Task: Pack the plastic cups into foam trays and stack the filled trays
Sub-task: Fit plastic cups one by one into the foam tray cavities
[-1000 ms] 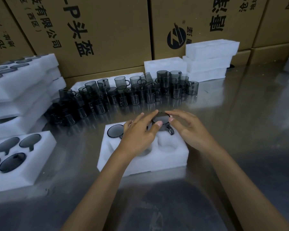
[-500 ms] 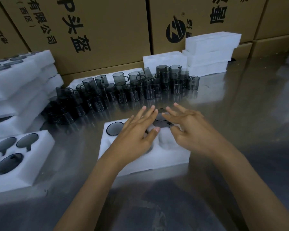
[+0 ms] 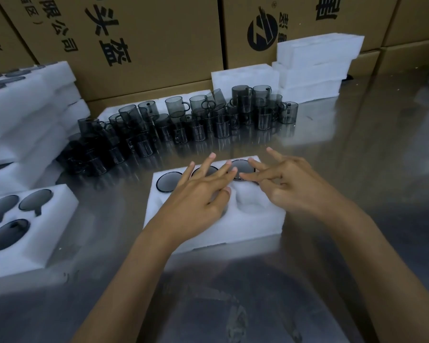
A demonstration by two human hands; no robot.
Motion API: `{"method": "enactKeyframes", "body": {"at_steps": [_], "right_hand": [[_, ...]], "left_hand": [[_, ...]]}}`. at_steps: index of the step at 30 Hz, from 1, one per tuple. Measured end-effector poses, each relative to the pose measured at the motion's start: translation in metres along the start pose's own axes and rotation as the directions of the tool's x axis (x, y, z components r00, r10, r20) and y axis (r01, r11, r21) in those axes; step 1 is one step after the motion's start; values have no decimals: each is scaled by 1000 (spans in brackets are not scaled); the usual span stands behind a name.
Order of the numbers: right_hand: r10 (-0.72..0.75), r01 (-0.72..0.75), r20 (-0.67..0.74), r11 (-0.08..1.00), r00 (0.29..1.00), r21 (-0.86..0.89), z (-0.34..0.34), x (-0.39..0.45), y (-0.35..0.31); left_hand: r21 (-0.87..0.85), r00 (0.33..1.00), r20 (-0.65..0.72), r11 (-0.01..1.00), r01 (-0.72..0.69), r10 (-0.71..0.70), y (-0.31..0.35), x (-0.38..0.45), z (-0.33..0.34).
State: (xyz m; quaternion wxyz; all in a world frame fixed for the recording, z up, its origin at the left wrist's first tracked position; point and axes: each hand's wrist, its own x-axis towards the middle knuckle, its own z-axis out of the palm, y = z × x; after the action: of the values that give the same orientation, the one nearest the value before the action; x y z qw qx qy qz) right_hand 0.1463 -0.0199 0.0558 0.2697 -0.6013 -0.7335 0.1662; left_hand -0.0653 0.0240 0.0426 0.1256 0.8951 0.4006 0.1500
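You are pressing the cups (image 3: 243, 168) down into the far row of the foam tray (image 3: 253, 224) with both hands, left hand (image 3: 198, 196) and right hand (image 3: 287, 181) holding nothing with fingers spread flat, so be pushing evenly until the rims are sitting flush.

The table (image 3: 357, 169) is seen to be bare metal, smooth and glossy, with cups and boxes mirrored in it; the foam tray (image 3: 233, 226) is made of white foam, matt and softly grained; the loose cups (image 3: 198, 120) are of smoky, see-through plastic, glossy and finely ribbed near the base; the boxes (image 3: 159, 45) are of matt brown cardboard, printed in black.
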Motion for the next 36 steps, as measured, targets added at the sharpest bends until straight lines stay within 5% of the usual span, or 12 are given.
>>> {"method": "enactKeyframes", "body": {"at_steps": [10,13,16,19,24,29,36], "right_hand": [[86,-88,34,994,996,59,3,2,0],[92,-102,54,966,994,236,4,1,4],[121,-57,-103,876,987,480,11,4,10],[283,-41,-318,802,905,596,19,12,26],[543,-363,-366,813,756,456,35,26,54],[553,-458,-419,833,721,311,35,59,58],[480,-471,-478,870,736,147,39,105,84]], "left_hand": [[-29,997,34,998,64,-63,-3,4,2],[-32,996,42,996,83,-81,-3,6,-1],[-127,995,40,988,94,-89,-5,12,-4],[-347,992,-10,931,111,-122,-10,19,-15],[-267,970,-129,950,164,-204,-40,66,-42],[-34,947,-117,954,298,-300,-73,133,-47],[41,864,-269,891,453,-427,-106,232,-53]]}}
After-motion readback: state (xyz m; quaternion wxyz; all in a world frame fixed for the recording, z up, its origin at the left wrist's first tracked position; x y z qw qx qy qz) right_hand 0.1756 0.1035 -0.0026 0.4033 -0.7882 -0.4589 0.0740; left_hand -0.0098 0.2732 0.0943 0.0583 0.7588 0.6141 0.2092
